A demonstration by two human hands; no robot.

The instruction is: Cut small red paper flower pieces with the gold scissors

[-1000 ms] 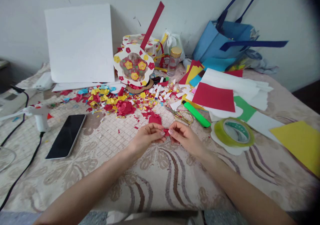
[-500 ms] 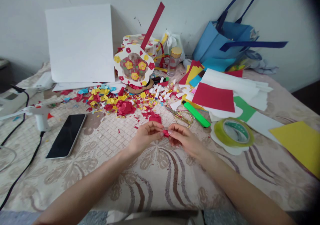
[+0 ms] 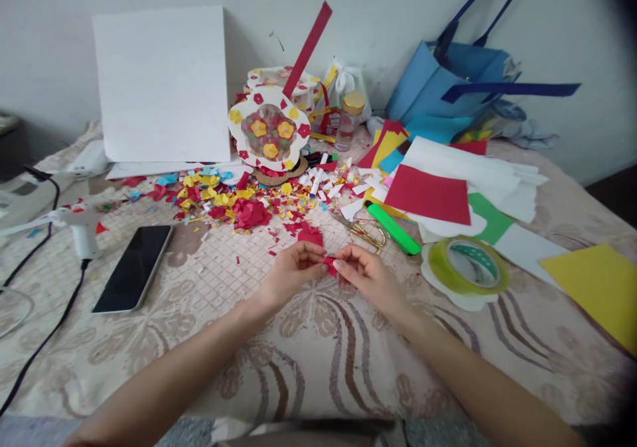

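We are looking across a patterned cloth [image 3: 368,374], brown-striped at its near edge and running back to a pale wall [image 3: 368,22]. Above it, the left hand [image 3: 294,271] and right hand [image 3: 371,276] are pinching one small red paper piece [image 3: 331,265] between thumbs and fingers, both grips narrow. Its visible part is slanting from upper left to lower right; fingertips are covering its ends, so we are not determining its full long axis. Just beyond, one red paper square [image 3: 311,235] is lying flat. To the left we are counting one phone [image 3: 133,268] and one glue gun [image 3: 85,231]; to the right, one tape roll [image 3: 438,264], one pair of scissors [image 3: 367,233] and one bright green tool [image 3: 395,228]. Farther back, mixed scraps [image 3: 251,213] are spreading below one white board [image 3: 164,85], one gold-lidded jar [image 3: 348,125] and one blue bag [image 3: 423,79].
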